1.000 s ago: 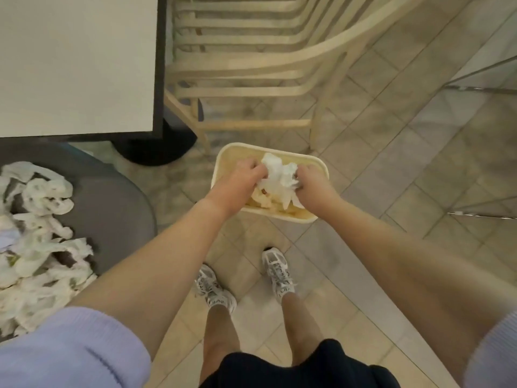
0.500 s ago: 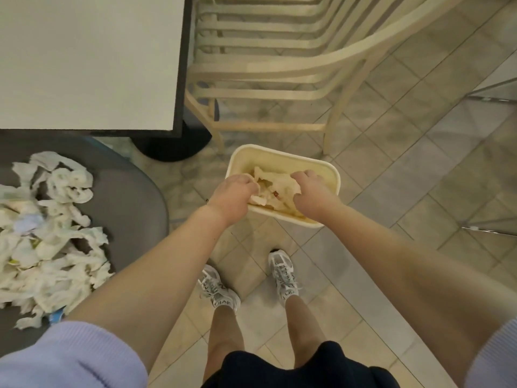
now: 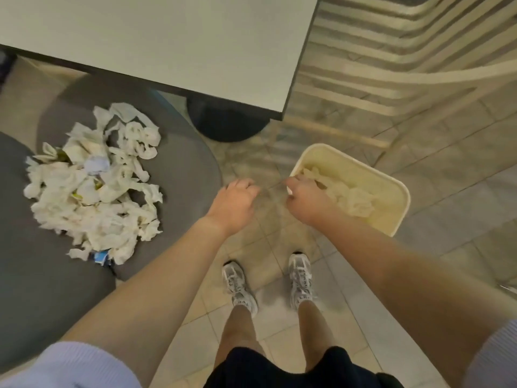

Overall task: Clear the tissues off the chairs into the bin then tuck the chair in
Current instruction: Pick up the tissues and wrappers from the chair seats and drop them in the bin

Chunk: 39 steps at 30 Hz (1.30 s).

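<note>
Both hands have let go of their tissue wad: the left hand (image 3: pixel 233 204), loosely curled and empty, has left the cream plastic bin (image 3: pixel 397 208). The right hand (image 3: pixel 306 200) lingers at the rim with a white scrap by its fingers; whether it grips it I cannot tell. A big heap of crumpled white tissues (image 3: pixel 95 186) still covers the grey cushioned chair (image 3: pixel 181 169), so more loads remain.

1. Tissues (image 3: pixel 95 189) on the chair: white to off-white, with a few yellow-green flecks and one pale blue-white piece; a small blue scrap at the near edge of the heap.
2. Chair seat (image 3: pixel 181 169): plain dark grey.
3. Bin (image 3: pixel 397 208): cream-yellow, unpatterned; the tissues in the bin (image 3: pixel 352 200) read the same cream tone.
4. Bench top (image 3: pixel 167 37): pale grey-white with a black edge; pedestal base (image 3: pixel 226 124) black.
5. Slatted chair (image 3: pixel 391 51): light beige.
6. Floor (image 3: pixel 447 152): beige-grey tiles, faint marbling, darker grout lines.
7. Shoes (image 3: pixel 300 278): white and silver-grey.
8. Sleeves (image 3: pixel 78 365): pale lavender, ribbed.
9. Shorts (image 3: pixel 279 368): black.
</note>
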Each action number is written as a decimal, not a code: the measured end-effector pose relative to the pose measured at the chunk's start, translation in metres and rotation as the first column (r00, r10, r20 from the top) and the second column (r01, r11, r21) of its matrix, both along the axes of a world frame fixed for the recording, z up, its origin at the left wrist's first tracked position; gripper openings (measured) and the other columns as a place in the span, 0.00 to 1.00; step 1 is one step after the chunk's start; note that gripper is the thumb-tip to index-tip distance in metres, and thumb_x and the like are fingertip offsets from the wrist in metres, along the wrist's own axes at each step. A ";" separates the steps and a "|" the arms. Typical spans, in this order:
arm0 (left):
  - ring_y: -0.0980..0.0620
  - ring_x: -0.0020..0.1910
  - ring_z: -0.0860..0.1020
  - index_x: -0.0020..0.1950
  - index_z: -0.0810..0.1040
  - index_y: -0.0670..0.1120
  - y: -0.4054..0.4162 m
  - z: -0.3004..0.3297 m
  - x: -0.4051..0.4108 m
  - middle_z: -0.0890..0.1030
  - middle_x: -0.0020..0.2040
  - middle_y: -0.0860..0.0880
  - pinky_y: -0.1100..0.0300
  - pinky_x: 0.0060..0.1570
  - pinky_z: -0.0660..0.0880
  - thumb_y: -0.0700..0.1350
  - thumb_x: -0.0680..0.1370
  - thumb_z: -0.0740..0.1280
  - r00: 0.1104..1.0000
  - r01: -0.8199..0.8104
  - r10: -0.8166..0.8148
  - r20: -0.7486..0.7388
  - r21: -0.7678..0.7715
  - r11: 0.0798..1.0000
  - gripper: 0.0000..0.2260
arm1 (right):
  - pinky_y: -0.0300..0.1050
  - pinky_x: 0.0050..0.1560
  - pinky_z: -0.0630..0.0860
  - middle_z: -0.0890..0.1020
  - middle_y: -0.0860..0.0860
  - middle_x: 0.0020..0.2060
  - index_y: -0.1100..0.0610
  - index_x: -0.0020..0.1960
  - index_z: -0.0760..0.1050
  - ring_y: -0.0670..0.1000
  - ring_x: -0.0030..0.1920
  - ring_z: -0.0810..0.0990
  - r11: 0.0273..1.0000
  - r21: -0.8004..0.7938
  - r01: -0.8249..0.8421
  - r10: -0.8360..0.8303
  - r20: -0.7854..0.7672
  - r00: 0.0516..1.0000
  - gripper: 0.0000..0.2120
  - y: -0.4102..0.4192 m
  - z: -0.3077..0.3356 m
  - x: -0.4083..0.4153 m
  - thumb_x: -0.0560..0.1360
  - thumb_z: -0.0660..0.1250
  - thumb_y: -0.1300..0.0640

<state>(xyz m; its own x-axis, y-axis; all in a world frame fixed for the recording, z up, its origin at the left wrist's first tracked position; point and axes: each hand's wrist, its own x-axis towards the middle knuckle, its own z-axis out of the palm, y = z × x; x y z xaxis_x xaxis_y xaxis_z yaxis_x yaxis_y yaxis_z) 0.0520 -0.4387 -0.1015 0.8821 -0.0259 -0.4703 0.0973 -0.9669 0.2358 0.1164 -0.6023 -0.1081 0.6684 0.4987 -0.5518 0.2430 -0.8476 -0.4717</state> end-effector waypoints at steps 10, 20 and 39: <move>0.43 0.64 0.67 0.65 0.70 0.46 0.120 -0.015 -0.094 0.72 0.63 0.45 0.48 0.59 0.69 0.39 0.75 0.62 0.965 -0.255 0.255 0.053 -0.008 0.967 0.19 | 0.55 0.60 0.72 0.70 0.60 0.61 0.58 0.65 0.68 0.62 0.62 0.70 0.981 0.017 -0.192 0.193 -0.043 0.980 0.18 0.136 -0.014 -0.049 0.76 0.57 0.63; 0.42 0.63 0.67 0.63 0.74 0.48 0.223 -0.061 -0.145 0.71 0.66 0.45 0.47 0.57 0.65 0.46 0.75 0.65 0.869 -0.482 0.452 0.200 0.137 0.865 0.16 | 0.58 0.67 0.66 0.63 0.54 0.71 0.55 0.72 0.61 0.59 0.69 0.62 0.924 0.113 -0.365 0.359 0.071 0.931 0.26 0.275 -0.062 -0.079 0.76 0.58 0.68; 0.44 0.59 0.69 0.61 0.69 0.48 0.258 -0.097 -0.122 0.74 0.57 0.45 0.50 0.55 0.60 0.43 0.73 0.67 0.954 -0.266 0.287 -0.086 0.194 0.944 0.17 | 0.52 0.58 0.69 0.68 0.60 0.61 0.64 0.59 0.70 0.59 0.62 0.66 0.879 -0.096 -0.467 0.474 0.071 0.878 0.10 0.310 -0.101 -0.071 0.78 0.60 0.65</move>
